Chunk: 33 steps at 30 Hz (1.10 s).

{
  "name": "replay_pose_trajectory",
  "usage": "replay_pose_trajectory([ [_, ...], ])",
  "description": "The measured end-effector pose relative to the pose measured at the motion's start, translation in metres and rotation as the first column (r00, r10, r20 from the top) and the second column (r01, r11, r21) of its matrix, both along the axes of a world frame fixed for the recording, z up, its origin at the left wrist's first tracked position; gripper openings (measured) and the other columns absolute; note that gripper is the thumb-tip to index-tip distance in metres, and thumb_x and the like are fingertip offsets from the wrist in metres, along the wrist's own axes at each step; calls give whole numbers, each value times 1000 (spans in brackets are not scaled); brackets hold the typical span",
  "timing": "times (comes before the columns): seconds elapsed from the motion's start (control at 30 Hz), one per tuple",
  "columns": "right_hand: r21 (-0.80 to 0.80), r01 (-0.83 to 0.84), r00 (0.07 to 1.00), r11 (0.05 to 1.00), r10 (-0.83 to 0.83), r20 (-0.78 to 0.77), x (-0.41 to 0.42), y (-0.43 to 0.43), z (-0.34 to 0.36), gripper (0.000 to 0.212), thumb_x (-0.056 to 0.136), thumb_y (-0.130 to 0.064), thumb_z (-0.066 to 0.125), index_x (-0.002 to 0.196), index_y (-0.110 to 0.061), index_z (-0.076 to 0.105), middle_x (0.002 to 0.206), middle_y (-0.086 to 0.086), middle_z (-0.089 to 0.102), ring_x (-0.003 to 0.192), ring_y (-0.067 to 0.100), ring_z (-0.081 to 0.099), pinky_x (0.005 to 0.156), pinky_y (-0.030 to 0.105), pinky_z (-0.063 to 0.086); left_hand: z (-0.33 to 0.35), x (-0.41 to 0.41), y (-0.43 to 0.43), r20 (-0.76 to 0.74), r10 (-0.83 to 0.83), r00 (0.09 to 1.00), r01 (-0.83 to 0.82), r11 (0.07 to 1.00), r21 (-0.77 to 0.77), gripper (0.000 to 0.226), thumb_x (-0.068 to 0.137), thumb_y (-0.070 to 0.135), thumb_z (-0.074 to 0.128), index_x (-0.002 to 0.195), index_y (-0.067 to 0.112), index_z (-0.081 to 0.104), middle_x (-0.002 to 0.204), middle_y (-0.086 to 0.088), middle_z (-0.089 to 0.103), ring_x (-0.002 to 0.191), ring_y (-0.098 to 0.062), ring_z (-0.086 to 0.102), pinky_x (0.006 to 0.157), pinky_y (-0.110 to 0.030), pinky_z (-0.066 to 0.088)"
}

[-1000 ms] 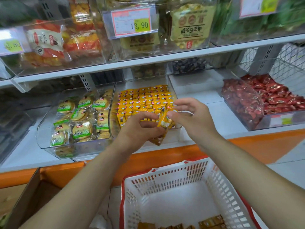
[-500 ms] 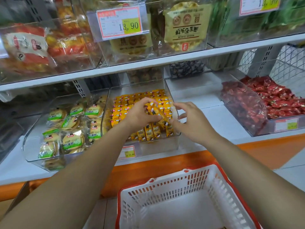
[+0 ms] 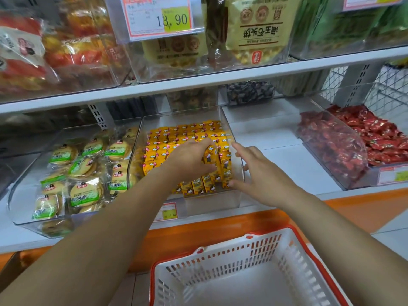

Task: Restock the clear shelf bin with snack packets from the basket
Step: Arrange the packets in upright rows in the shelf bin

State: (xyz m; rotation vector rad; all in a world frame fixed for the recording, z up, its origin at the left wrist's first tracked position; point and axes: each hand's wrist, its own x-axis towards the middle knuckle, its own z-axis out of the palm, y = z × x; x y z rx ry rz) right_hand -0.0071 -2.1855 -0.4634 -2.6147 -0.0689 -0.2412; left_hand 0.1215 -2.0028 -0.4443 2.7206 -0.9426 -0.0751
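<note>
A clear shelf bin (image 3: 237, 196) on the lower shelf holds rows of small yellow snack packets (image 3: 174, 140). My left hand (image 3: 189, 160) is inside the bin and grips a few yellow packets (image 3: 213, 156) at the front right of the stack. Beside the bin's right wall, my right hand (image 3: 258, 173) has its fingers spread and straight, the thumb touching the clear front corner. Below the shelf sits the white basket (image 3: 220, 259) with a red rim; the part of its floor in view is bare.
A clear bin of green-labelled biscuit packs (image 3: 84, 173) stands to the left. A bin of red wrapped sweets (image 3: 353, 140) stands to the right, with bare white shelf (image 3: 287, 155) between. The upper shelf (image 3: 198, 82) overhangs, carrying bagged snacks and a 13.90 price tag (image 3: 157, 16).
My left hand carried the yellow packets from in front of the bin up into it. My right hand let go of them and spread beside the bin's right wall. The view moved closer to the shelf.
</note>
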Motion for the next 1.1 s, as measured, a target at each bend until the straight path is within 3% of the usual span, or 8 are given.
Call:
replay_pose_trajectory([
  [0.13, -33, -4, 1000, 999, 4, -2, -1, 2, 2, 95, 88, -49, 68, 156, -38, 2, 145, -4, 35, 117, 18, 56, 89, 37, 52, 4, 2, -6, -16, -26, 1000, 26, 999, 30, 58, 84, 46, 75, 135, 34, 50, 102, 1, 53, 103, -23, 52, 81, -37, 49],
  [0.2, -61, -1, 1000, 998, 0, -4, -2, 2, 2, 96, 89, -51, 66, 156, -38, -1, 146, -5, 34, 121, 18, 55, 89, 35, 52, 1, 1, -10, 21, -54, 998, 52, 997, 59, 59, 83, 43, 75, 135, 29, 54, 113, -1, 62, 111, -25, 53, 85, -39, 50],
  [0.3, -70, -8, 1000, 998, 6, -22, -1, 2, 0, 102, 83, -62, 64, 155, -38, -5, 145, -7, 32, 122, 16, 54, 80, 29, 49, -2, 2, -12, 100, -9, 995, 1, 997, 80, 69, 79, 48, 76, 140, 26, 53, 128, -1, 51, 122, -24, 46, 92, -41, 50],
  [0.5, -53, 9, 999, 999, -11, -47, -3, 7, -2, 120, 69, -73, 71, 153, -41, -8, 141, -10, 31, 111, 13, 54, 68, 22, 39, 1, -1, -24, 169, -96, 981, 44, 956, 289, 52, 75, 55, 76, 114, 22, 63, 101, 2, 50, 100, -20, 47, 73, -37, 47],
  [0.77, -52, 24, 998, 998, -27, -53, -4, 11, -3, 120, 72, -70, 70, 154, -39, -11, 145, -6, 32, 117, 18, 55, 73, 24, 41, -31, -8, -20, 394, -60, 917, -6, 987, 164, 60, 79, 52, 75, 126, 22, 53, 123, -1, 57, 112, -24, 51, 85, -41, 52],
  [0.9, -18, 24, 998, 1000, -25, -58, -4, 12, -4, 120, 73, -68, 72, 154, -40, -13, 145, -5, 33, 122, 19, 53, 77, 25, 42, -29, -1, -10, 318, -43, 947, 36, 999, 28, 93, 66, 59, 85, 142, 24, 44, 135, -2, 48, 122, -24, 45, 97, -38, 45],
  [1.0, 52, 36, 997, 998, -33, -63, -5, 12, -4, 122, 70, -67, 76, 151, -43, -13, 152, -5, 31, 128, 20, 50, 83, 26, 42, -29, 6, 0, 315, -134, 940, 64, 973, 224, 130, 57, 76, 82, 158, 24, 19, 159, -6, 30, 146, -30, 30, 119, -47, 32],
  [1.1, 108, 49, 996, 993, -41, -74, -3, 14, -8, 124, 67, -69, 77, 150, -45, -12, 154, -5, 31, 129, 22, 51, 90, 33, 48, -32, 18, 1, 271, -166, 948, 73, 944, 323, 135, 60, 84, 73, 161, 31, 1, 171, 0, 10, 157, -28, 11, 126, -48, 14],
])
